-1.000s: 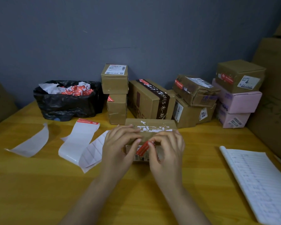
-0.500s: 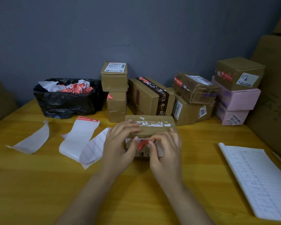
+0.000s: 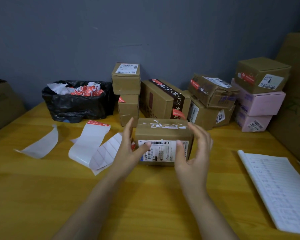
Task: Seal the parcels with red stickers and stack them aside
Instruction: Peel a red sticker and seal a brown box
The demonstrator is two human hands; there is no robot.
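Observation:
A small brown parcel with a barcode label on its near face stands on the wooden table. My left hand holds its left corner, fingers up the side and thumb on the label. My right hand cups the right corner, thumb on the label. A sliver of red sticker shows between my left hand and the parcel. A curled white backing strip with one red sticker at its top lies to the left.
Sealed parcels stand along the wall: a two-box stack, a long taped box, tilted boxes and pink boxes. A black bin bag holds scraps. An open notebook lies right. Large cartons flank the table.
My hands pressed a red sticker at the parcel's near face, then spread apart to its two corners. The near label is now uncovered and the red sticker is no longer between my thumbs.

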